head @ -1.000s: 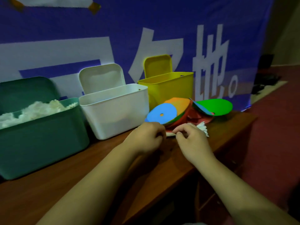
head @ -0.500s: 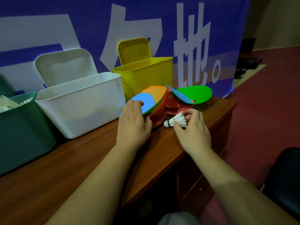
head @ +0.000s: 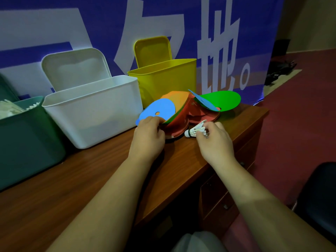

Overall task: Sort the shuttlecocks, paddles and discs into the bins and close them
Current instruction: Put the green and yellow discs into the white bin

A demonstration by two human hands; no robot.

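Left hand moved from lying flat on blue disc to gripping its near edge. Right hand now pinches shuttlecock.

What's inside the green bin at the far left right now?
White shuttlecocks are heaped in the green bin, their feathers poking above its rim. Whatever lies beneath them is hidden by the bin's opaque wall, and the frame edge cuts off its left part.
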